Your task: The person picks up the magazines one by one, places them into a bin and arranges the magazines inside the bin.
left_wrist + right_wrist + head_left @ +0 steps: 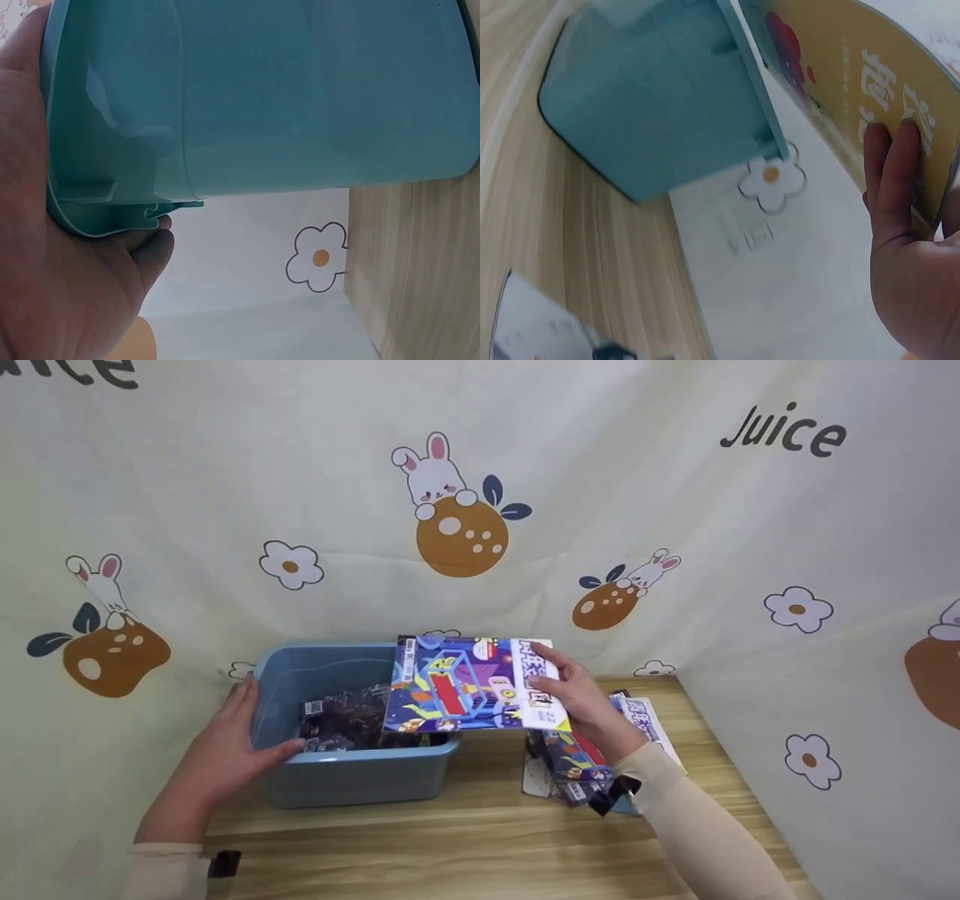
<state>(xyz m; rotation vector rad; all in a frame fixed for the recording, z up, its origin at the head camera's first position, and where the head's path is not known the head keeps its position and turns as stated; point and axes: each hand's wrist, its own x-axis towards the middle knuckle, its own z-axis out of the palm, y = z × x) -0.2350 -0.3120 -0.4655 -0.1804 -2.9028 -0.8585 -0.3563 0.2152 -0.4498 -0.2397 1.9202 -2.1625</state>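
A blue plastic bin [352, 776] stands on the table, and several dark, glossy wrapped packets [349, 720] lie inside it. My left hand [232, 750] grips the bin's left end, its thumb on the front rim and the fingers further back; the left wrist view shows this hand [82, 277] at the rim's corner. In my right hand [581, 697] is a thin, colourful magazine [457, 686], pinched by its right end. It hangs over the right part of the bin, roughly level. The right wrist view shows the magazine's gold underside [840, 67] against the fingers [896, 180].
To the right of the bin, under my right forearm, a loose pile of similar magazines [577, 754] and packets lies on the wood-grain table [450, 847]. A printed cloth [337, 495] with rabbits and flowers hangs close behind and along the sides.
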